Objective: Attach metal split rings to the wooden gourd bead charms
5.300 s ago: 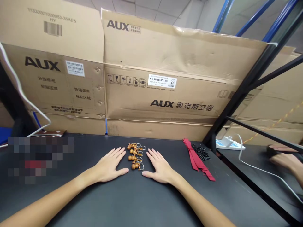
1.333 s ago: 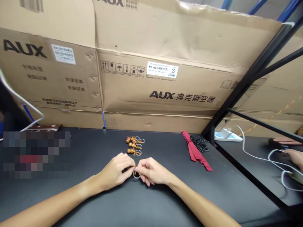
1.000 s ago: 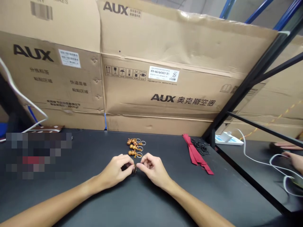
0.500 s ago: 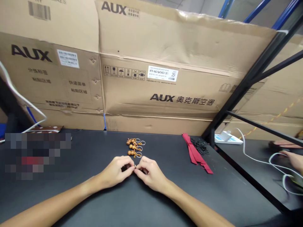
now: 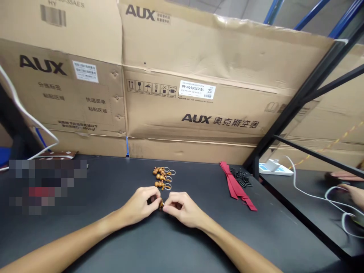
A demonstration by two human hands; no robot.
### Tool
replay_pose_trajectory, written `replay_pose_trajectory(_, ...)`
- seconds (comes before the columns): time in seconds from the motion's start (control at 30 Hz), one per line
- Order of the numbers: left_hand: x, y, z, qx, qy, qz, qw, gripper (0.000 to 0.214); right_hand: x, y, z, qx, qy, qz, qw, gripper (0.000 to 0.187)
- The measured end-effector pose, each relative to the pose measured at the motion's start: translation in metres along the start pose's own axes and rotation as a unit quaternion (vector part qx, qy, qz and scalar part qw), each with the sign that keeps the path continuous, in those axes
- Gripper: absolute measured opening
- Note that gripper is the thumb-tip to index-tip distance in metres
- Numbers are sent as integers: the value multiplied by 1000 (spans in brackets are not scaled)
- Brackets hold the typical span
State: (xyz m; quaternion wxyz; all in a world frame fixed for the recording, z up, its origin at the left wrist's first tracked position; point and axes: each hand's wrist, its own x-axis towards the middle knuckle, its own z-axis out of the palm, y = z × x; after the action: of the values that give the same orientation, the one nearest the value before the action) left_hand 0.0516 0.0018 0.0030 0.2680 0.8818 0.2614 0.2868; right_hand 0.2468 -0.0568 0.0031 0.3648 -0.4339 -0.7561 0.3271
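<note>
My left hand (image 5: 142, 204) is closed in a pinch on a small keychain (image 5: 161, 205), whose orange-brown cord shows between my hands. From the other side, my right hand (image 5: 183, 208) pinches the same piece at what looks like its metal ring; the fingers cover most of it. Just beyond my fingertips lie several finished-looking keychains (image 5: 160, 177), each with brown gourd-shaped wooden beads, an orange cord and a silvery split ring. The nearest gourd keychain (image 5: 159, 184) rests a little above my left fingers, apart from them.
Red ribbon strips (image 5: 235, 185) and a pile of black bands (image 5: 241, 177) lie to the right on the dark table (image 5: 119, 250). Cardboard (image 5: 193, 106) walls the back. Black rack bars (image 5: 295, 110) slant at right, where a white device (image 5: 275, 167) and another person's hand (image 5: 354, 195) show.
My hands have parted slightly, and more of the keychain's orange-brown cord shows between them. The whole view has shifted a little.
</note>
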Motion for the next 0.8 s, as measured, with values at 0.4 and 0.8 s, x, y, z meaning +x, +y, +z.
replay_pose_trajectory(0.4, 0, 7, -3, -30, -37, 0, 999, 17, -1, 3, -2, 80, -39, 68, 994, 28)
replay_pose_trajectory(0.8, -2, 8, -4, -31, -53, 39, 997, 17, -1, 3, -1, 87, -30, 107, 990, 34)
